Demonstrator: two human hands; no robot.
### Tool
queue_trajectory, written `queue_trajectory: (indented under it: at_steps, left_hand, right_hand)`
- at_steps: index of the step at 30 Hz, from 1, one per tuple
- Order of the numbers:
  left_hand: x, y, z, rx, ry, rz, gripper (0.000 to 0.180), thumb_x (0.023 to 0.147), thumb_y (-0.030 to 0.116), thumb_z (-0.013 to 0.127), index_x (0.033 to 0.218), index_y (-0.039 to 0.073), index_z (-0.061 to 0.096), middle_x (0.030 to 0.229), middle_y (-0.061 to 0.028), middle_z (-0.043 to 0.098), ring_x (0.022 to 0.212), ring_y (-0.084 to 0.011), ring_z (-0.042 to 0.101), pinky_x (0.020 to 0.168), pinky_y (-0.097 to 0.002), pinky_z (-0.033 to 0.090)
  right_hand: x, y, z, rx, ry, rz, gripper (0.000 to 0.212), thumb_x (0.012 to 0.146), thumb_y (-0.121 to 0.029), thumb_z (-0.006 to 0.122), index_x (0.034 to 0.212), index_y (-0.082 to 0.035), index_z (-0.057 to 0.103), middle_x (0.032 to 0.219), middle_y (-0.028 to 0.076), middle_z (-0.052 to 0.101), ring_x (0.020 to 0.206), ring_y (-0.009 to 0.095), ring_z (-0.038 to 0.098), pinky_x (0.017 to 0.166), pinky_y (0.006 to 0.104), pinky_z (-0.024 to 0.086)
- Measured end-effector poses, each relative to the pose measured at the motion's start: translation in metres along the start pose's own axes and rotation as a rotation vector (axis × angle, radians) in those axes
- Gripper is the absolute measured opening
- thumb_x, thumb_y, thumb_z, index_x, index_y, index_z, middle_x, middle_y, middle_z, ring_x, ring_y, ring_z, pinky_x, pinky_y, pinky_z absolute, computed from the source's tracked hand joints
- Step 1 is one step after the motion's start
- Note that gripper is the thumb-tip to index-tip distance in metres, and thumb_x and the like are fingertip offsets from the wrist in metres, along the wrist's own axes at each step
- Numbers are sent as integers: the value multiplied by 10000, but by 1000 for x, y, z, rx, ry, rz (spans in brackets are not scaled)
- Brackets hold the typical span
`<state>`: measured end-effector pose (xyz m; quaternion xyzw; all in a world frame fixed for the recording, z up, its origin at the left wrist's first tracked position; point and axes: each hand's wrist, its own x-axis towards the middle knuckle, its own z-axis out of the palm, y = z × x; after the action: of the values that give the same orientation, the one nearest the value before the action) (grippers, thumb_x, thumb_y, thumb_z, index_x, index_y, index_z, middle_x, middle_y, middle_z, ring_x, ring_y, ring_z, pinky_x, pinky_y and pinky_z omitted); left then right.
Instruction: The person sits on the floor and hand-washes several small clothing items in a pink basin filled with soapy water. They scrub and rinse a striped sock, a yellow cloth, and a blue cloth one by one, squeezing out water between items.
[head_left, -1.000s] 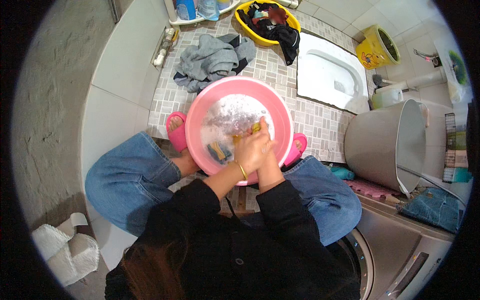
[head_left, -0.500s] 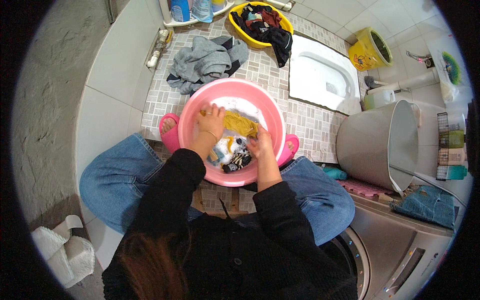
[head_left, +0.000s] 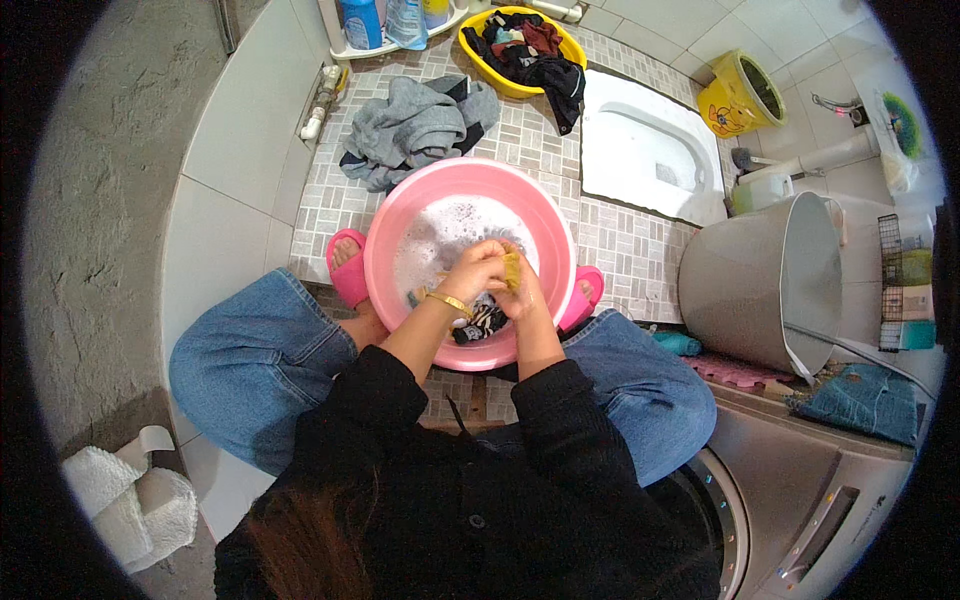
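A pink basin (head_left: 548, 222) of foamy water stands between my feet. Over its right half my two hands come together on a bunched mustard-yellow cloth (head_left: 511, 270). My left hand (head_left: 476, 268), a gold bracelet at its wrist, is closed on the cloth from the left. Against it from the right, my right hand (head_left: 520, 296) is closed around the same cloth, its fingers partly hidden. Below them in the suds lies a black-and-white striped cloth (head_left: 484, 322). Other small pieces in the water are mostly covered by my left forearm.
A grey garment (head_left: 405, 125) lies on the tiles beyond the basin. Farther back are a yellow basin of dark clothes (head_left: 468, 50) and a white squat toilet (head_left: 630, 130). To the right stand a large grey bucket (head_left: 735, 270) and a washing machine (head_left: 800, 480).
The mustard cloth was spread out in the suds; now it is bunched between my hands. My left hand has moved right and nearer to meet my right hand.
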<state>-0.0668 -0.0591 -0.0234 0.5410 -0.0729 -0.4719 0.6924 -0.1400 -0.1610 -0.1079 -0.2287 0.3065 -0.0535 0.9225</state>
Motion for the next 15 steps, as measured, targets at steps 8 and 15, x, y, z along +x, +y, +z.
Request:
queue_trajectory:
  at_steps: [8,15]
  left_hand:
    - [-29,11,2,941,399,693,115,651,20,573,749,77,557,815,-45,557,897,-229,545,780,-400,384]
    - [-59,33,8,1185,326,1019,145,648,40,583,764,117,624,918,-5,599,971,-237,529,865,-389,317]
  right_hand:
    - [-42,3,92,343,-150,-109,423,918,-438,410,1137,-87,499,1062,95,545,984,228,526,882,355,434]
    - [-33,-10,91,303,21,-236,345,872,-143,545,1165,5,440,1050,120,513,798,190,553,690,300,494]
